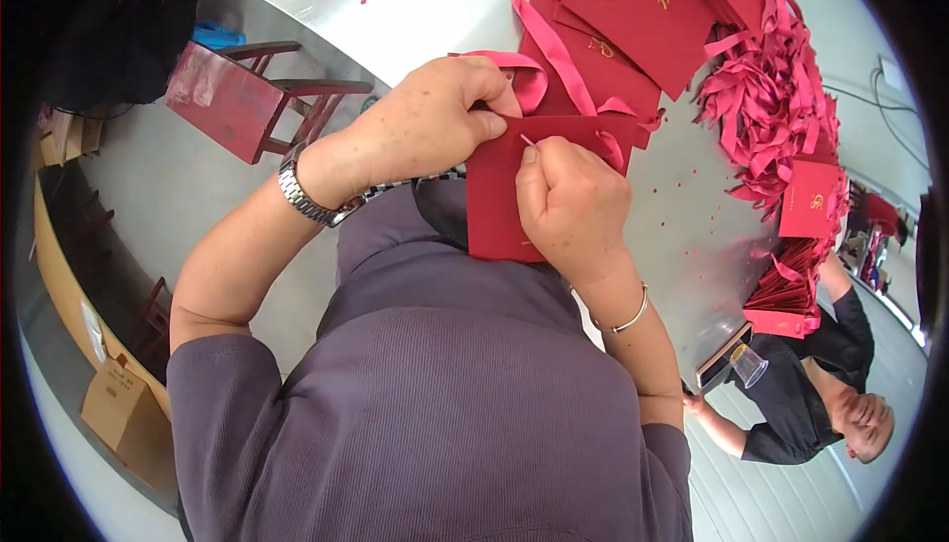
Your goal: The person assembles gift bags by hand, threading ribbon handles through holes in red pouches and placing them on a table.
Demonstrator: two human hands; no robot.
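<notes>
A small red paper bag (497,196) is held upright in front of my waist. My left hand (440,117), with a metal watch at the wrist, pinches its top edge near the left corner. A pink ribbon (534,87) loops up beside those fingers. My right hand (578,201), wearing a bangle, is closed in a fist against the bag's front. A thin pink ribbon end (529,141) pokes out between its thumb and forefinger. More ribbon shows behind the right knuckles. The bag's inside is hidden.
Red bags (633,8) lie stacked on the pale table (415,28) ahead. A heap of pink ribbons (761,97) runs along the right, beside more red bags (811,201). Red paper dots are scattered about. A person in black (811,384) sits at right near a plastic cup (748,366). A red chair (222,102) stands left.
</notes>
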